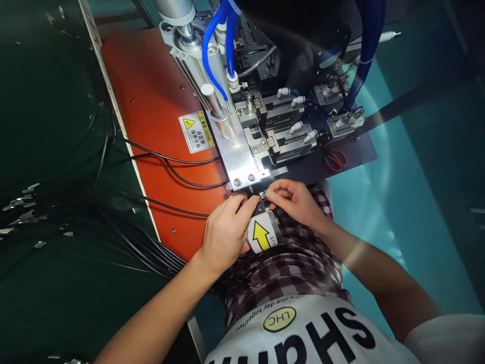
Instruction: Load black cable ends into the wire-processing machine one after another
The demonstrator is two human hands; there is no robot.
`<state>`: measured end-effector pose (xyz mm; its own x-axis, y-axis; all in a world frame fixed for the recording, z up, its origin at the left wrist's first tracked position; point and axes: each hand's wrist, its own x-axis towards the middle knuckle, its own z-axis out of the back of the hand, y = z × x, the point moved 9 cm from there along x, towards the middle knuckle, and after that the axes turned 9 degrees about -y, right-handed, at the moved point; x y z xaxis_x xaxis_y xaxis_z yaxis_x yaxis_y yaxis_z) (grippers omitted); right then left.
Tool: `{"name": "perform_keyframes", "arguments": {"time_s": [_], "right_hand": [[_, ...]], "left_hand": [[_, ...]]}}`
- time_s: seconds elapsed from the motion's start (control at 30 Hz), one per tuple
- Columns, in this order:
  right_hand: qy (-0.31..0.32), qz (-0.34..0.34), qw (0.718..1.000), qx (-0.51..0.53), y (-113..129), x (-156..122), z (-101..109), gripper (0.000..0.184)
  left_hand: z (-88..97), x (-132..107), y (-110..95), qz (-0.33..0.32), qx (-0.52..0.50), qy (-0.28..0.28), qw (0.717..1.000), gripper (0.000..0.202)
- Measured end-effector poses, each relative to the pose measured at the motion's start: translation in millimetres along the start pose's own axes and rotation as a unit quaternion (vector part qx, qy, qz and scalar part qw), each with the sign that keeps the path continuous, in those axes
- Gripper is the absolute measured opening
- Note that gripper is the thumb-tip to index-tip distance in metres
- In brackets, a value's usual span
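At the front of the machine, my left hand (226, 230) is closed, thumb and fingers pinched together. A black cable (178, 209) runs from the left across the orange plate into this hand. Thin coloured wires (262, 195) stick out between my two hands, just under the metal press head (242, 164). My right hand (293, 199) pinches these wires between thumb and fingertips. Their ends are too small to make out. Right below the fingertips is a white cover with a yellow arrow (261, 235).
An orange base plate (140, 101) with a warning label (196, 132) lies left of the press. Red-handled scissors (336, 160) rest on the dark plate at right. Blue air hoses (208, 50) hang above. Several black cables (140, 247) with shiny ends lie on the dark green surface.
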<state>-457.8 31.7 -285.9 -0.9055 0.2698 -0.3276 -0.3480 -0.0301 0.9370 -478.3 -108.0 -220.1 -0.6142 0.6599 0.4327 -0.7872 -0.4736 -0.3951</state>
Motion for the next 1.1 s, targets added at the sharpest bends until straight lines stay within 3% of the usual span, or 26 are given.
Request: {"name": "perform_keyframes", "arguments": {"time_s": [0.2,0.3,0.47,0.67,0.77,0.83,0.93,1.1], "right_hand": [[0.018,0.022,0.999,-0.023,5,4,0,0.014],[0.012,0.051,0.995,-0.084,13,4,3,0.01],[-0.048,0.11,0.963,-0.24,36,-3,7,0.009],[-0.095,0.146,0.928,-0.329,51,-13,4,0.01],[-0.064,0.096,0.956,-0.271,38,-5,5,0.008],[-0.017,0.017,0.984,-0.174,19,3,4,0.008],[0.028,-0.08,0.995,-0.046,-3,7,1,0.013],[0.04,-0.074,0.995,0.051,-6,3,1,0.023]], "left_hand": [[-1.9,0,2,0.008,-0.005,0.008,1.0,0.031],[-1.7,0,2,0.008,-0.004,0.005,1.0,0.03],[-3.1,-3,2,-0.001,0.004,0.011,1.0,0.034],[-6.7,-8,3,-0.007,0.04,0.027,0.999,0.046],[-4.3,-7,1,-0.008,0.057,0.013,0.998,0.042],[-2.5,-4,1,-0.005,0.055,0.004,0.998,0.037],[-1.4,-2,2,0.014,0.031,0.002,0.999,0.032],[-1.0,-1,3,0.026,-0.001,0.007,1.0,0.032]]}}
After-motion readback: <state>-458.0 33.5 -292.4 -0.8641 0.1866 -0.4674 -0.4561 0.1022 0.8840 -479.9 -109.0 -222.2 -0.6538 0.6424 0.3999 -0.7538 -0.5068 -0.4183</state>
